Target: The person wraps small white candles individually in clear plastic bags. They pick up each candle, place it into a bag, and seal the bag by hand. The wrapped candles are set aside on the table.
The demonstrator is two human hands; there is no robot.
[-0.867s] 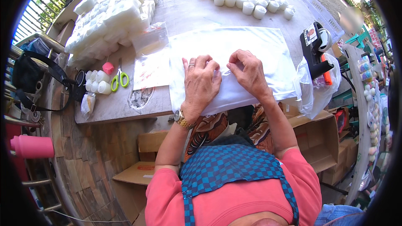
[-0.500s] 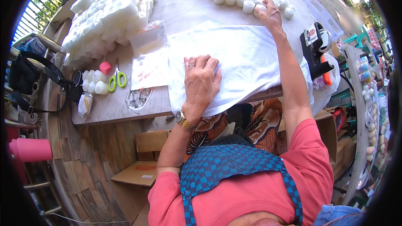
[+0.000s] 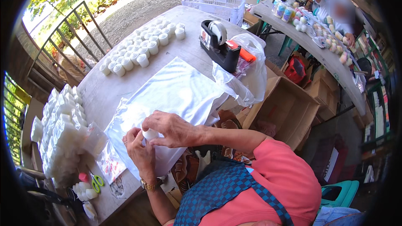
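My left hand [image 3: 141, 154] and my right hand [image 3: 173, 129] come together over the near part of a white cloth [image 3: 178, 86] spread on the table. Between them is a small white cup [image 3: 150, 134], gripped by the fingers of both; what is in it is hidden. Beyond the cloth stand several rows of similar white cups [image 3: 143, 60]. Left of the cloth lie clear plastic bags [image 3: 112, 165] with red print. Green-handled scissors [image 3: 97, 183] rest near the table's left edge, beside a small pink object [image 3: 84, 177].
A heap of bagged white cups [image 3: 63, 138] fills the table's left end. At the right stand a black tape dispenser [image 3: 220, 46] and a plastic bag [image 3: 254, 75]. Cardboard boxes [image 3: 282, 109] sit below. A person [image 3: 335, 16] works at another table [image 3: 307, 44].
My right hand has come back from the rows of cups with one cup. My left hand, earlier flat on the cloth, now grips it too. The view has swung right.
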